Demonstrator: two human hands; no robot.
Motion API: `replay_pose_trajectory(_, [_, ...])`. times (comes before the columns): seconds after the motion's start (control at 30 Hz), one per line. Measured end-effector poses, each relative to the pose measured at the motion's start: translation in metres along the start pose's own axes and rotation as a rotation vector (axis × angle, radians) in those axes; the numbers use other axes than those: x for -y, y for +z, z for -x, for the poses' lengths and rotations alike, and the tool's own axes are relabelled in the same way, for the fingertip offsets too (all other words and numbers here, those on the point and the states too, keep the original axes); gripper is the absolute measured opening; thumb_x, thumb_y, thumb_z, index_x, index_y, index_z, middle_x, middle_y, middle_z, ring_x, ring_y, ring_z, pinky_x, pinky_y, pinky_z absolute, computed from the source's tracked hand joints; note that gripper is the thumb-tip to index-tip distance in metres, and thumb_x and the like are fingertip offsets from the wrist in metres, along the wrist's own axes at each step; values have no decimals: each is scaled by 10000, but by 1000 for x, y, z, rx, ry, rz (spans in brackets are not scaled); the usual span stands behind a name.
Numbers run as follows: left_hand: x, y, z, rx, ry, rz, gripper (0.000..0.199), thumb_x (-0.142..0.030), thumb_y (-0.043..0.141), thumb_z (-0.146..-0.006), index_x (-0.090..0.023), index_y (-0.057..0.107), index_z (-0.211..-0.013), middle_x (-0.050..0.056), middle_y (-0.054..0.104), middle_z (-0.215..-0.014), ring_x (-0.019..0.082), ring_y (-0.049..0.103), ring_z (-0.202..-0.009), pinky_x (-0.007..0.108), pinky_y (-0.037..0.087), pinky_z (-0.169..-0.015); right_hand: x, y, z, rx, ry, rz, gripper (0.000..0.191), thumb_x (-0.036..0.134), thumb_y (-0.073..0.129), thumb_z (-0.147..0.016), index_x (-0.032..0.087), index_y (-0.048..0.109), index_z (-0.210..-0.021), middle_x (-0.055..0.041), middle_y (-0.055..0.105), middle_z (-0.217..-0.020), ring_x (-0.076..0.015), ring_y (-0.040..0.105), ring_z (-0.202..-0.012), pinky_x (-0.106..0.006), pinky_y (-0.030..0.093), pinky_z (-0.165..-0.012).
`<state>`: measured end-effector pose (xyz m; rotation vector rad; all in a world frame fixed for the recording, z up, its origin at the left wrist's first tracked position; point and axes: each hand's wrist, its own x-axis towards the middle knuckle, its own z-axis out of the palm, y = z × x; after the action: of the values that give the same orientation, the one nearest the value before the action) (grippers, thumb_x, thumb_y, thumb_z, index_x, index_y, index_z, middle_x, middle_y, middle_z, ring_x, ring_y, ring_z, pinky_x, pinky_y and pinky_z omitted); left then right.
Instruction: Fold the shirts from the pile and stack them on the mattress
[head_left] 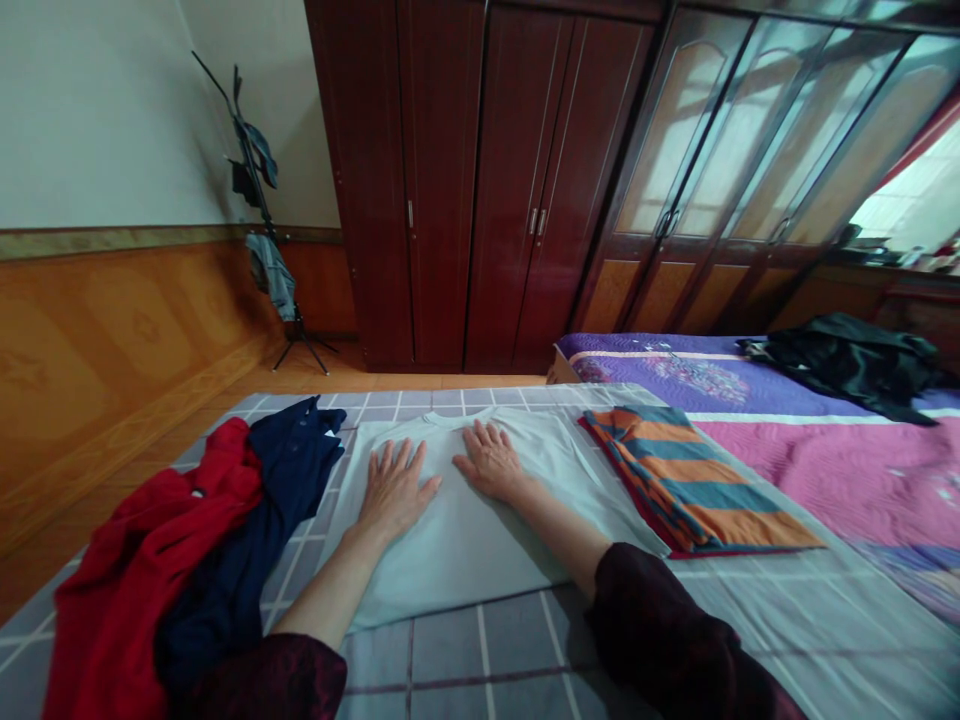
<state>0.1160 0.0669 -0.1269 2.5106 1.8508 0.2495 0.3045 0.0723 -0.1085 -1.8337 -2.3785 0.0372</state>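
A pale, almost white T-shirt lies spread flat on a grey checked bedsheet, its neckline at the far edge. My left hand rests palm down on the shirt's upper left part, fingers spread. Further right, my right hand also lies flat on the shirt just below the collar, fingers apart. Neither hand grips anything. Right of the shirt is a folded orange and teal striped garment on top of a dark red one. To the left, a red garment and a navy garment lie crumpled together.
Behind the bed stands a dark red wardrobe. A black coat stand with hats and cloth is at the far left. On the right, another bed with a purple and pink cover carries a black garment.
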Motion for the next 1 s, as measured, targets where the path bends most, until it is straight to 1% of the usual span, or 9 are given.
replay_pose_trajectory(0.1, [2,1,0,-5,82,18,583,-482,281,-931,-228,289,-1455,50,248,-1527,284,156,-1411,509,118,-1129,7,4,9,19,-90,-4,603,563,278,-935,220,330,-1428,-78,276,-1518,-256,221,-1386,-424,183,-1106])
replay_pose_trajectory(0.17, [3,2,1,34,103,27,586,-502,271,-931,-229,305,-1449,44,247,-1527,283,164,-1410,506,116,-1133,-2,3,14,20,-87,4,614,575,281,-931,221,330,-1430,-77,281,-1516,-250,221,-1387,-416,190,-1106])
replay_pose_trajectory(0.37, [5,1,1,74,90,32,611,-526,274,-925,-220,294,-1453,44,215,-1536,298,120,-1417,514,89,-1136,-93,-19,33,-20,140,76,566,478,324,-948,135,385,-1394,-146,336,-1477,-279,256,-1370,-450,215,-1088])
replay_pose_trajectory(0.47, [2,-3,1,79,90,32,622,-534,284,-921,-211,293,-1453,52,211,-1537,304,115,-1417,516,86,-1135,-117,-28,47,-50,254,113,567,443,310,-957,72,397,-1377,-210,337,-1459,-335,287,-1349,-509,226,-1065])
replay_pose_trajectory(0.53, [1,-4,2,77,87,31,625,-534,293,-920,-209,293,-1453,52,209,-1537,305,117,-1417,516,87,-1135,-108,-27,56,-66,287,129,591,446,338,-948,48,377,-1385,-242,304,-1466,-357,275,-1351,-525,216,-1063])
replay_pose_trajectory(0.6, [1,-3,3,67,90,27,624,-533,295,-921,-203,301,-1450,56,218,-1535,307,129,-1414,516,97,-1135,-86,-21,64,-60,233,121,617,468,378,-933,80,348,-1412,-221,256,-1494,-335,230,-1377,-494,203,-1083])
replay_pose_trajectory(0.77, [3,-5,3,54,89,13,605,-506,308,-925,-179,339,-1433,72,259,-1521,306,173,-1405,507,133,-1135,-42,-12,77,21,-130,16,616,543,345,-926,183,358,-1426,-127,293,-1503,-295,233,-1384,-462,206,-1104])
replay_pose_trajectory(0.9, [-9,-16,8,44,102,27,565,-437,308,-938,-172,331,-1436,80,266,-1518,293,171,-1407,519,119,-1136,-38,-18,83,-12,51,52,613,485,390,-925,102,386,-1403,-192,302,-1483,-320,253,-1373,-479,224,-1095])
replay_pose_trajectory(1.0, [-28,-22,18,46,273,86,533,-380,287,-950,-226,267,-1460,23,214,-1539,227,126,-1423,469,90,-1156,-32,-15,91,-3,-51,18,606,463,398,-926,127,349,-1427,-170,263,-1505,-303,231,-1384,-466,215,-1105])
